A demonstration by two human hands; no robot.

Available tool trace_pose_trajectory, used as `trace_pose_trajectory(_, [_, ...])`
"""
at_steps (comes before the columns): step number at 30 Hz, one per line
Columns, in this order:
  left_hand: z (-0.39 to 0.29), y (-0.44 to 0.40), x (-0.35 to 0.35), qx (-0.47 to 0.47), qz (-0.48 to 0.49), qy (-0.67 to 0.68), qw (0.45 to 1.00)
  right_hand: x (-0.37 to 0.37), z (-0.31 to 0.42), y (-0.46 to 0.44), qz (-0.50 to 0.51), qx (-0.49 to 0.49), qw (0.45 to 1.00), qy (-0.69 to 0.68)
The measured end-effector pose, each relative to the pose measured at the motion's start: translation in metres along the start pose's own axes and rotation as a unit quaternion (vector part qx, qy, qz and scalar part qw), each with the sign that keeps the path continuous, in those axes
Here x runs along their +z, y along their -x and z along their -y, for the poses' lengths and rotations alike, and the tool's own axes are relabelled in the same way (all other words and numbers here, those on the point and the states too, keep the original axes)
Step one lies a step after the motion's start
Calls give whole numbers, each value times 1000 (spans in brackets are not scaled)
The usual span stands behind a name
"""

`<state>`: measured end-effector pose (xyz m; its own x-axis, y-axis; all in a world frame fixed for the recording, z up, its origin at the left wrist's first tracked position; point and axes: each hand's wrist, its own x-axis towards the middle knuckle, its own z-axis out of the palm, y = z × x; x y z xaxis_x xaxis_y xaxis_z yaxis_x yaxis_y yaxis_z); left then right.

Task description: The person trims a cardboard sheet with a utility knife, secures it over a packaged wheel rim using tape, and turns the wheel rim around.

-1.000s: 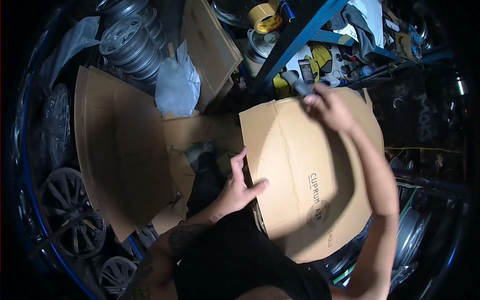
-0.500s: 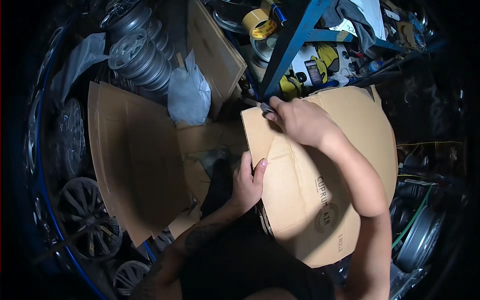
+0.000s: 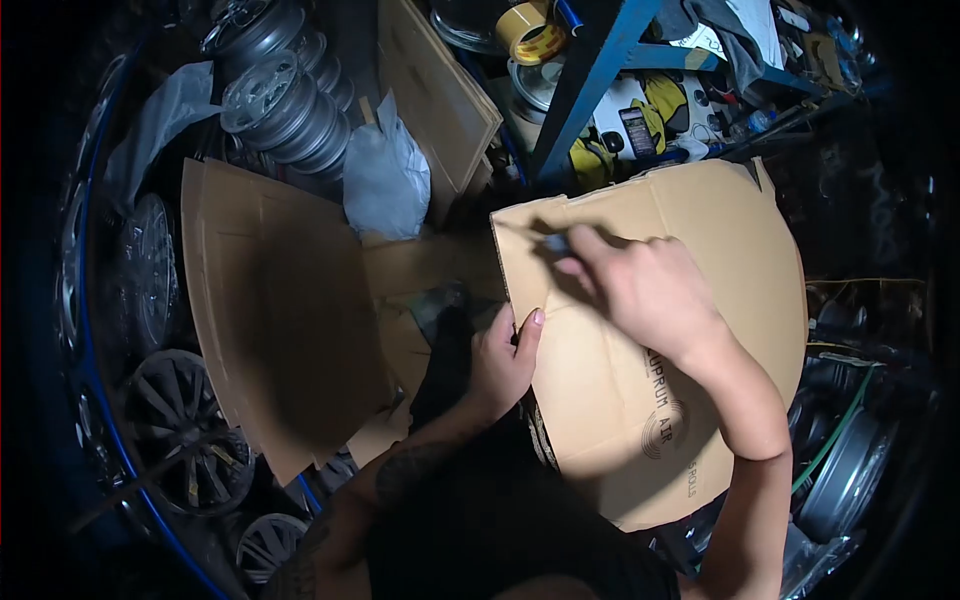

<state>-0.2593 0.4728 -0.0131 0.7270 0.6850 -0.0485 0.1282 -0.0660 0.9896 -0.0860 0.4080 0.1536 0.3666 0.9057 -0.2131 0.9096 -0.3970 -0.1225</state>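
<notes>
A cardboard sheet (image 3: 590, 400) with printed letters and a curved right edge lies in front of me. My left hand (image 3: 503, 362) grips its left edge, thumb on top and fingers folded at the side. Over the upper left part of the sheet, my right hand (image 3: 640, 290) is closed round a small tool (image 3: 556, 242), blurred by motion; its dark handle shows at the fingertips and a thin tip seems to point at the upper left corner. Whether the tip touches the cardboard I cannot tell.
A large cardboard piece (image 3: 290, 320) stands at the left, near a plastic bag (image 3: 388, 180). Stacked wheel rims (image 3: 280, 110) are behind it. A blue metal frame (image 3: 590, 90), a tape roll (image 3: 530, 35) and a phone (image 3: 636, 131) are beyond the sheet.
My right hand has moved from the sheet's far edge toward its upper left part, then slightly nearer me. My left hand has closed more on the left edge, and the view has shifted.
</notes>
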Motion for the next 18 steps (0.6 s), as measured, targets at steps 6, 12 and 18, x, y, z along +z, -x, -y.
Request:
trace_pose_trajectory(6, [1,-5,-5,12,8,-37,999,39,-4,-15,-63,-96,993,-11])
trace_pose_trajectory(12, [-12,-3,-7,-15,20,-71,997,8,-18,24,143,-4,988,51])
trace_pose_trajectory(18, [10,-1,2,-22,27,88,996,-1,-36,-21,-34,-42,981,-188])
